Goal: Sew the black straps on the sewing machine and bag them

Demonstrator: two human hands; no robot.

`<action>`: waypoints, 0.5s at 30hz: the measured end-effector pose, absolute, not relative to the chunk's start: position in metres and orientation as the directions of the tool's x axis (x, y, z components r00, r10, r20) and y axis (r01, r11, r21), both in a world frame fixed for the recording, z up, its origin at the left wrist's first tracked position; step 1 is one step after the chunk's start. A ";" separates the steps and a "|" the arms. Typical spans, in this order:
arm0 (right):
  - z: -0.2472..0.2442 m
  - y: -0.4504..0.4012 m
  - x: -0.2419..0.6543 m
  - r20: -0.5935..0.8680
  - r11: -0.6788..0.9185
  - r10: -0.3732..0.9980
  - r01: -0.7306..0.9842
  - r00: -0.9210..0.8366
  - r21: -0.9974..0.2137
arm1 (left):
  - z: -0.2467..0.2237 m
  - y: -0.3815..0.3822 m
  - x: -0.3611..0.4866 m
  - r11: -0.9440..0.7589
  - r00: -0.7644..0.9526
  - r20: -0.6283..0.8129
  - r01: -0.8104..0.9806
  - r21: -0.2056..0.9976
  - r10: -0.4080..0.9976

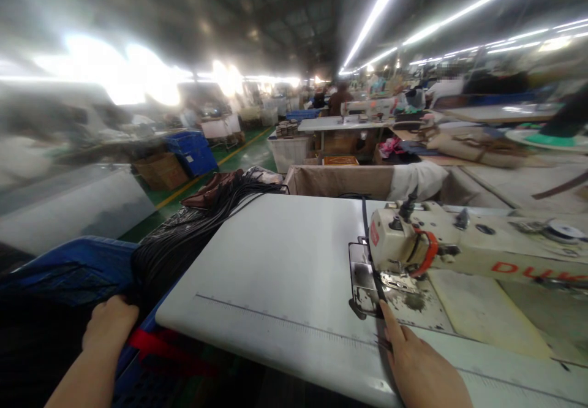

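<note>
A white sewing machine [441, 242] with an orange part stands on the right of the white table [275, 273]. A narrow black strip [365, 215] runs over the table past the machine's needle area. My right hand [416, 359] is at the near end of this strip, index finger stretched onto it, other fingers curled round a small dark tool [382, 343] that is partly hidden. My left hand [110, 322] is closed at the left, beside a pile of long black strips [184, 242]; what its fingers grip is hidden.
A blue crate [87, 255] stands at the lower left, next to the table's left edge. Behind the table is a cloth-lined bin [340, 181]. A green floor aisle [243, 151] runs back on the left, past blue boxes [190, 151]. People sit farther off.
</note>
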State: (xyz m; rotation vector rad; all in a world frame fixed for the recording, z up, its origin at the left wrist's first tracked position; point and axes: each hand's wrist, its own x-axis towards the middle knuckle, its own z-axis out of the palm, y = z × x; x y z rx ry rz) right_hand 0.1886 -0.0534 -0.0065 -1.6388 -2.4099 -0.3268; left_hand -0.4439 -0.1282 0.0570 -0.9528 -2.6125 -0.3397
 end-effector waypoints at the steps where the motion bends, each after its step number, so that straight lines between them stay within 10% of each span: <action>1: -0.005 -0.054 0.187 0.281 0.349 0.893 0.935 -0.351 0.060 | 0.057 -0.119 -0.438 0.742 -0.709 0.398 0.664 0.097 0.582; 8: 0.015 -0.059 0.177 0.220 0.289 0.930 0.956 -0.294 0.054 | 0.031 -0.034 -0.291 0.120 -0.224 0.509 0.966 0.229 0.831; 15: 0.027 -0.064 0.172 0.152 0.248 0.955 0.967 -0.255 0.063 | 0.011 -0.014 -0.082 -0.490 0.368 0.335 0.751 0.443 0.867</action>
